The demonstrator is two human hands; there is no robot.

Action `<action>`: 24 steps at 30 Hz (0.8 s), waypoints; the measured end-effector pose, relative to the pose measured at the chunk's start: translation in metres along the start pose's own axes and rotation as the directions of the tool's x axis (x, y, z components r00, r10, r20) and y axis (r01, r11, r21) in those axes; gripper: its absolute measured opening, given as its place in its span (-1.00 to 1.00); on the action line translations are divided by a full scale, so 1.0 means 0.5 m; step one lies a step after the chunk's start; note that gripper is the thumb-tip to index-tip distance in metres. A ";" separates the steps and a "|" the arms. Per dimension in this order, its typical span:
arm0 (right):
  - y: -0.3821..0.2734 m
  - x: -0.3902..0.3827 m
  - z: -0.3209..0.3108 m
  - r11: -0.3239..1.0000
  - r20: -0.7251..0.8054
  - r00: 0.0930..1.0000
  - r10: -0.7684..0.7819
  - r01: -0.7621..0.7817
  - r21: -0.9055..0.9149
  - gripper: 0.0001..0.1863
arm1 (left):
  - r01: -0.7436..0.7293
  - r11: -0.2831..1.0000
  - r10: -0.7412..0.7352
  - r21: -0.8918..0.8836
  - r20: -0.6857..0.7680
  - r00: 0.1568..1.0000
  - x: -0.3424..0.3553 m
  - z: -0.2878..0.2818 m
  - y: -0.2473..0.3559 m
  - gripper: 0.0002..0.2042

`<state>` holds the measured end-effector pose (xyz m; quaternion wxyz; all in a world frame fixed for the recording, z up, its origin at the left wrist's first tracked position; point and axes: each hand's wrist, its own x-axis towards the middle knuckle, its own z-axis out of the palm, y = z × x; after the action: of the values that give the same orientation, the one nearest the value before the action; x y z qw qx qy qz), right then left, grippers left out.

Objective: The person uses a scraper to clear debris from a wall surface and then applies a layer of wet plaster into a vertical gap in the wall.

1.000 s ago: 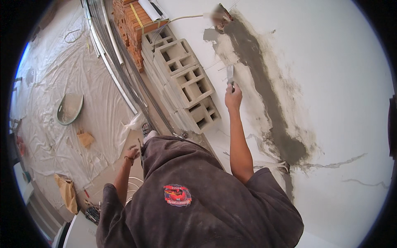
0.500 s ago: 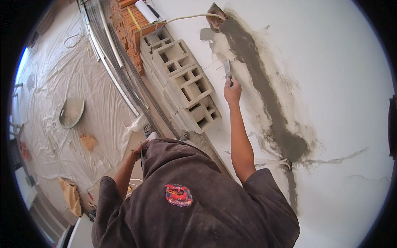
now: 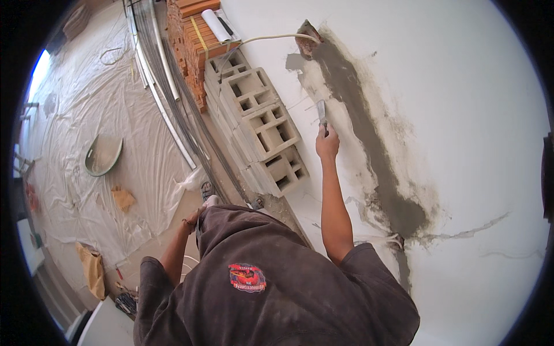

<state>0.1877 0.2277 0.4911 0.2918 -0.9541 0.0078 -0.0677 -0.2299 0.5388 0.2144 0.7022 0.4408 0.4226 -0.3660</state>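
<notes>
My right hand [image 3: 328, 143] is closed round the handle of a putty knife [image 3: 321, 109], its flat metal blade pointing up along the white wall [image 3: 461, 132]. The blade is over the pale, scraped strip left of a long band of grey mortar [image 3: 369, 132]. That band runs down from a wall opening [image 3: 307, 41], out of which a cream conduit [image 3: 271, 38] bends left. Whether the blade touches the wall is hard to tell. My left hand [image 3: 194, 218] hangs low beside my dark clothing, its fingers partly hidden.
Hollow concrete blocks [image 3: 259, 118] are stacked along the wall, with orange bricks [image 3: 199, 40] beyond. Pipes and rods [image 3: 167, 109] lie left of them. Plastic sheeting [image 3: 63, 190] covers the floor, holding a mortar-stained basin [image 3: 104, 155]. A brown paper bag [image 3: 91, 270] lies lower left.
The view has tilted slightly, so the upper wall and blocks sit lower in the picture. My right hand and the putty knife stay at nearly the same part of the wall.
</notes>
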 end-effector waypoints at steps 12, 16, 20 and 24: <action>0.055 0.028 0.001 0.961 0.113 0.993 0.031 -0.061 0.269 -0.69 | -0.164 0.969 0.154 -0.182 -0.065 0.986 -0.046 0.037 -0.012 -0.21; 0.030 0.010 0.007 0.974 0.040 0.999 -0.013 0.003 0.225 -0.70 | -0.151 0.987 0.160 0.056 -0.251 0.955 -0.044 0.034 -0.054 -0.22; 0.026 0.015 -0.026 0.982 0.035 0.999 -0.037 0.030 0.185 -0.65 | -0.057 0.989 0.092 0.136 -0.265 0.960 -0.003 0.009 -0.018 -0.24; -0.014 0.068 -0.003 0.992 0.025 0.993 -0.111 0.110 0.060 -0.62 | 0.000 0.997 0.014 0.079 -0.176 0.984 0.054 -0.030 -0.027 -0.25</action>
<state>0.2210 0.2307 0.5007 0.3155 -0.9449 -0.0512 -0.0703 -0.2357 0.5446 0.1819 0.6454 0.5003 0.4668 -0.3395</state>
